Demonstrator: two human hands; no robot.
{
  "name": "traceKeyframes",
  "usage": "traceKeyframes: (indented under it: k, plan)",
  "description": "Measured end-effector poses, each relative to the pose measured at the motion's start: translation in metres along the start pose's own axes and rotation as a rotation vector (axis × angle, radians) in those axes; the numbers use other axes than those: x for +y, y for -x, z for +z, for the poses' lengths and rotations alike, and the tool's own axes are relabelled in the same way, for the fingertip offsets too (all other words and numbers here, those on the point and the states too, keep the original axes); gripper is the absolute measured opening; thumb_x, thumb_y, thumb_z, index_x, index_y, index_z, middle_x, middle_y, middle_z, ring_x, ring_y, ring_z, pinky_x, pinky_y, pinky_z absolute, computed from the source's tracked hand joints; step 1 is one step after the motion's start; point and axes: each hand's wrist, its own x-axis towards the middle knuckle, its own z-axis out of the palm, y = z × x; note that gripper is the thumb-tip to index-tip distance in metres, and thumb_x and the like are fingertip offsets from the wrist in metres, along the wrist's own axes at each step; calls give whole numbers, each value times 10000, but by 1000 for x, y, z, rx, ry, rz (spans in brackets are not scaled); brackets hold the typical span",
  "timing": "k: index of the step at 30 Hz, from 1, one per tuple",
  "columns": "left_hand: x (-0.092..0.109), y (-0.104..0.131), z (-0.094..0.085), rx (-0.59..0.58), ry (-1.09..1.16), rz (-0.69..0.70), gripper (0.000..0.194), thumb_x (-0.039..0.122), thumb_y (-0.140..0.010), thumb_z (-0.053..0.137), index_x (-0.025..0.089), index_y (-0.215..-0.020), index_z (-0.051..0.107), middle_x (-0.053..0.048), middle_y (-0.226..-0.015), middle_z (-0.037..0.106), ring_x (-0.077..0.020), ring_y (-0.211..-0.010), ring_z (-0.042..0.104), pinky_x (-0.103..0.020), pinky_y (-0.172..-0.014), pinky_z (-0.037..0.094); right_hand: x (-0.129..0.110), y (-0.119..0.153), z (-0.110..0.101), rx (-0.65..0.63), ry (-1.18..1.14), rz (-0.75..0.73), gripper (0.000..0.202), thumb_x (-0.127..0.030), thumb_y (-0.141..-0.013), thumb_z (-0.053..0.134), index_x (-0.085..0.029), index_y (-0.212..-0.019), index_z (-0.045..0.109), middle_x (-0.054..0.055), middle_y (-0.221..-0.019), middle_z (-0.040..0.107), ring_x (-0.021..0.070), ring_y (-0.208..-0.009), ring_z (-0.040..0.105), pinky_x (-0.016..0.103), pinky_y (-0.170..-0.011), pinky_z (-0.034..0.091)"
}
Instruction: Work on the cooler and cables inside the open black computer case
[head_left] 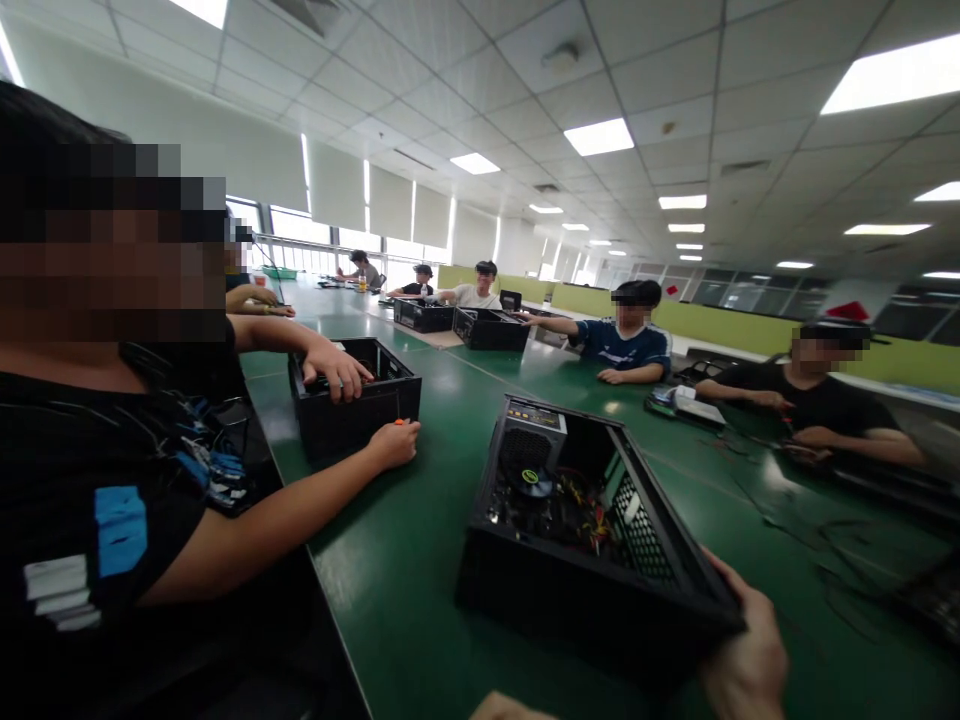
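PC case (577, 590) uncovered, power supply (525, 447) in, wires (598, 527) seemingly untied. Right hand (750, 650) grips case corner; left hand (514, 709) near case, grip unclear.

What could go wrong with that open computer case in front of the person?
The right hand grips a corner of the open computer case, so a loose grip might let it slip or knock the green table. Its top is open, so the exposed wires could get snagged. If it swung left, it might bump the neighbour's hand by the other case.
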Motion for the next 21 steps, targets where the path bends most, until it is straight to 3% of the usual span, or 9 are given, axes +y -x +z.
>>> traceKeyframes:
  k: [3,5,7,8,10,12,14,17,21]
  plan:
    - [-52,-17,-60,55,-77,-21,289,449,-852,629,467,-1124,724,-27,-1038,705,-208,-970,619,-304,-721,534,-6,0,73,-26,53,-90,681,-550,-815,352,-84,-1193,673,141,-1167,717,317,-1106,658,393,-875,556]
    - [-86,-31,-103,100,-116,-56,297,445,-915,490,441,-1076,739,-28,-919,682,-205,-942,616,-317,-717,532,-4,1,119,-84,66,-120,690,-525,-861,270,-82,-1231,649,139,-1166,711,292,-1099,652,371,-866,542]
    - [-106,-40,-124,83,-159,-91,397,428,-976,338,469,-1051,726,4,-863,659,-206,-940,633,-329,-689,538,-2,3,159,-135,93,-141,673,-477,-890,222,-88,-1254,632,154,-1215,687,289,-1124,628,386,-913,513]
    - [-108,-42,-123,56,-173,-100,400,426,-993,322,477,-1059,713,15,-887,661,-206,-957,642,-330,-689,544,-2,6,175,-161,111,-150,659,-458,-897,218,-90,-1258,627,168,-1245,670,296,-1139,614,402,-948,490]
    - [-97,-39,-96,-12,-182,-93,267,436,-999,446,429,-1121,684,7,-1046,671,-204,-1026,643,-328,-751,562,-3,13,200,-221,151,-170,633,-445,-910,234,-92,-1271,615,193,-1272,643,316,-1167,587,436,-1011,439]
    - [-74,-30,-48,-84,-170,-65,250,416,-963,613,295,-1178,648,-64,-1231,631,-206,-1093,626,-339,-871,559,-4,23,210,-296,191,-200,604,-455,-919,268,-110,-1279,610,199,-1262,638,331,-1190,568,450,-1041,407]
    - [-52,-21,5,-141,-150,-37,251,392,-964,623,273,-1184,643,-73,-1263,621,-206,-1104,625,-354,-906,556,-2,32,206,-373,222,-231,573,-469,-926,287,-142,-1249,628,184,-1237,647,326,-1187,570,442,-1048,403]
    - [-40,-13,65,-192,-93,0,204,356,-983,588,309,-1170,656,-12,-1107,716,-169,-1015,671,-300,-874,543,13,39,171,-464,256,-255,535,-514,-921,306,-182,-1144,661,148,-1199,674,304,-1146,607,407,-1024,434]
    - [-60,-23,102,-180,-57,100,228,333,-1007,518,262,-1180,649,2,-1002,755,-163,-987,672,-298,-884,482,40,38,95,-467,327,-224,547,-586,-872,363,-187,-1087,668,152,-1165,689,330,-1136,625,440,-1011,455]
